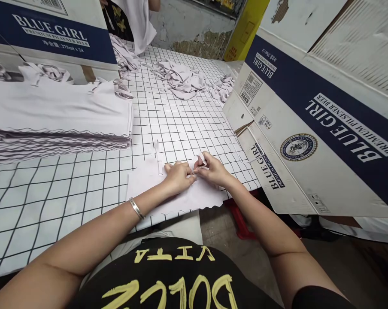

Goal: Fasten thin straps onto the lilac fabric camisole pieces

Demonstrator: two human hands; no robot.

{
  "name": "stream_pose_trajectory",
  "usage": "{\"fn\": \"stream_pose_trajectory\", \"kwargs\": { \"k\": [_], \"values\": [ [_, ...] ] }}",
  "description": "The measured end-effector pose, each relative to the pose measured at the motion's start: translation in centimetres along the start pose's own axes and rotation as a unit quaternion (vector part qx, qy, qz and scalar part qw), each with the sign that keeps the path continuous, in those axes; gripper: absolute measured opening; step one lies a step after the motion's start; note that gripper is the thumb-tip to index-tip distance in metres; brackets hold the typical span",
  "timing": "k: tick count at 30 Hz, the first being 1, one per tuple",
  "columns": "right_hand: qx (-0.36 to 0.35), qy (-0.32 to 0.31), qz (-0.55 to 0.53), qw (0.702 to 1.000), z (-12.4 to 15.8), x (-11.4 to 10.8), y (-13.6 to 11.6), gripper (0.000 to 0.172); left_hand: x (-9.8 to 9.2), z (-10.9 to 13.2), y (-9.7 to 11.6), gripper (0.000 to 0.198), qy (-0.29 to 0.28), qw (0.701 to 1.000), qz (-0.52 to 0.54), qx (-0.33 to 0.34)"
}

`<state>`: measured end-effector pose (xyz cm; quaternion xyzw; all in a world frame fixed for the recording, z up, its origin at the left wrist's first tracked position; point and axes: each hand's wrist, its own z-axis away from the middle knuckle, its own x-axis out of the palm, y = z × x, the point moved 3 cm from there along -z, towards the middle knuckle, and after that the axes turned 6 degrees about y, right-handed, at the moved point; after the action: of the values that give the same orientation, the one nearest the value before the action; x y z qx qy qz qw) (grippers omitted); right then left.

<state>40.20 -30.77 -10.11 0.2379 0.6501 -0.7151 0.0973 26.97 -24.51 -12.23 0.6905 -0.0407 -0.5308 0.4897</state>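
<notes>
A white fabric piece [181, 195] with a wavy cut edge lies on the grid-patterned table [68, 189] near its front edge. My left hand [177, 177] rests on it with fingers curled, pinching the cloth at its top. My right hand [213, 169] is beside it, fingers closed on a narrow white fabric strip [202, 159] at the piece's upper edge. The two hands nearly touch. Another thin white strip [158, 155] lies just left of the hands.
A tall stack of white fabric pieces [55, 120] fills the left of the table. Loose white scraps [184, 79] are heaped at the far side. Large Blue Girl cardboard boxes stand at right [325, 128] and upper left [52, 30]. Another person [132, 17] stands at the far end.
</notes>
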Motion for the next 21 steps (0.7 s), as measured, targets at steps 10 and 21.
{"fn": "stream_pose_trajectory", "kwargs": {
  "k": [10,21],
  "values": [
    [0.018,-0.021,-0.059,0.998,0.2,0.6,0.7,0.026,0.0,0.1,0.0,0.018,0.004,1.0,0.017,-0.005],
    [-0.04,-0.027,0.141,0.989,0.7,-0.2,-0.4,0.012,0.4,0.1,-0.4,0.019,0.024,1.0,0.018,-0.009]
  ]
}}
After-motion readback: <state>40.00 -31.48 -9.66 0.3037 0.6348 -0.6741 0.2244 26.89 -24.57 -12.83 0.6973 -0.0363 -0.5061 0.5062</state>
